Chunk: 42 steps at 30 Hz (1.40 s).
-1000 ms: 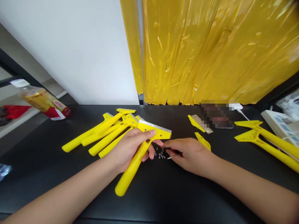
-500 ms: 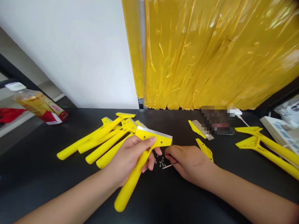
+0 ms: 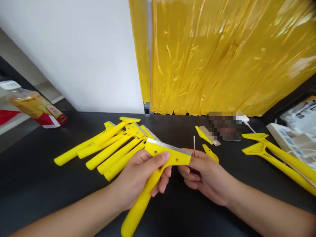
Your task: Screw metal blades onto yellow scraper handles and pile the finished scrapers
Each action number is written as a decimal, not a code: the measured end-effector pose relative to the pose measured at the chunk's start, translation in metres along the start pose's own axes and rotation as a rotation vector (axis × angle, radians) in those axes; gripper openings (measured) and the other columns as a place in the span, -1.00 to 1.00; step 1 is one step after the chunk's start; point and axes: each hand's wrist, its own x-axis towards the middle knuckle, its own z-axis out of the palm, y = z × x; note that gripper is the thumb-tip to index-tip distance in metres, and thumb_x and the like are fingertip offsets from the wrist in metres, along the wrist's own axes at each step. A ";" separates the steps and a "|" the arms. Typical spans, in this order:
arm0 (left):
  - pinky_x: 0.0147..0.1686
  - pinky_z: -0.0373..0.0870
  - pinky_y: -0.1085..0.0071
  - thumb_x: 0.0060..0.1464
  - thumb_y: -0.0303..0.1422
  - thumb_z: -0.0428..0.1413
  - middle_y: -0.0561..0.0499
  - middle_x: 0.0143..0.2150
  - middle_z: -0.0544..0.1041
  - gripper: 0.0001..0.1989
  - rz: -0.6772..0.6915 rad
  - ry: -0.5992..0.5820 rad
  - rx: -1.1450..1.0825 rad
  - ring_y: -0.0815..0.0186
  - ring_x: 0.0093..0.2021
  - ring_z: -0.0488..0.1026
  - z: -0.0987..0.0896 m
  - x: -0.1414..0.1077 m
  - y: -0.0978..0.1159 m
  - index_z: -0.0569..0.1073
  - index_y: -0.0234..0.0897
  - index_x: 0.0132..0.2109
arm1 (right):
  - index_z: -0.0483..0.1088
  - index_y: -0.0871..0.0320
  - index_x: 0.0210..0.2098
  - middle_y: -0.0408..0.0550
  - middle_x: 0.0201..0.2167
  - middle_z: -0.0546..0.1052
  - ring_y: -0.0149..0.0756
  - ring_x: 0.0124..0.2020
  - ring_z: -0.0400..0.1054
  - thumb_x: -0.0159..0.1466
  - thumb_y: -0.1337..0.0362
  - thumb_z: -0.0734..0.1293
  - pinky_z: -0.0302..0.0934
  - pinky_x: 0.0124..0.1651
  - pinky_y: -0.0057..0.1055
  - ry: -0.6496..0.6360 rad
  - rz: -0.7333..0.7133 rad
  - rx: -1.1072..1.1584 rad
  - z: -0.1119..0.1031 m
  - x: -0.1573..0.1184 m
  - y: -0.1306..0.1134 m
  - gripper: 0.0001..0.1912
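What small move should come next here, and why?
Perhaps bring the right hand, holding a thin metal rod, to the nearer dark round hole in the yellow plastic scraper: it looks unfilled, and the left hand grips the scraper.

Bench [image 3: 37, 174]: black, low sheen. Held scraper [image 3: 151, 181]: smooth yellow plastic, bright metal edge [image 3: 170, 146]. Slim rod [image 3: 194, 146]: shiny metal. Beyond bench's far edge, sheeting [image 3: 209, 59]: glossy, wrinkled yellow plastic film; white panel [image 3: 86, 56]: smooth, matt.
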 end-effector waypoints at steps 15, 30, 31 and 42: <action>-0.69 0.15 0.64 0.39 -0.07 0.14 0.04 -0.64 0.45 -0.56 0.031 0.046 0.057 0.51 -0.70 0.25 -0.005 0.002 0.004 0.52 -0.31 -0.35 | 0.36 0.19 -0.44 -0.24 -0.56 0.21 -0.56 -0.59 -0.09 0.45 0.07 0.36 -0.21 -0.54 -0.51 -0.104 -0.019 0.095 -0.001 -0.008 -0.004 -0.59; -0.69 0.13 0.62 0.34 -0.03 0.19 0.06 -0.63 0.47 -0.59 -0.024 0.153 0.127 0.50 -0.71 0.26 -0.003 0.001 0.004 0.54 -0.31 -0.27 | 0.39 0.16 -0.35 -0.27 -0.55 0.29 -0.59 -0.60 -0.09 0.39 0.14 0.48 -0.26 -0.55 -0.51 -0.050 -0.028 -0.022 -0.010 -0.001 -0.007 -0.70; -0.69 0.12 0.62 0.34 -0.03 0.18 0.06 -0.63 0.47 -0.59 -0.035 0.158 0.113 0.51 -0.71 0.25 -0.004 0.001 0.004 0.54 -0.31 -0.28 | 0.39 0.16 -0.36 -0.27 -0.56 0.29 -0.59 -0.61 -0.10 0.38 0.14 0.49 -0.26 -0.55 -0.51 -0.036 -0.029 -0.033 -0.011 0.000 -0.007 -0.70; -0.67 0.11 0.60 0.34 -0.07 0.20 0.09 -0.62 0.37 -0.62 -0.153 0.081 -0.048 0.51 -0.68 0.18 -0.007 0.004 0.006 0.53 -0.30 -0.29 | 0.45 0.15 -0.34 -0.28 -0.60 0.31 -0.55 -0.58 -0.04 0.27 0.06 0.57 -0.25 -0.54 -0.49 0.094 -0.159 -0.247 -0.010 0.002 -0.011 -0.66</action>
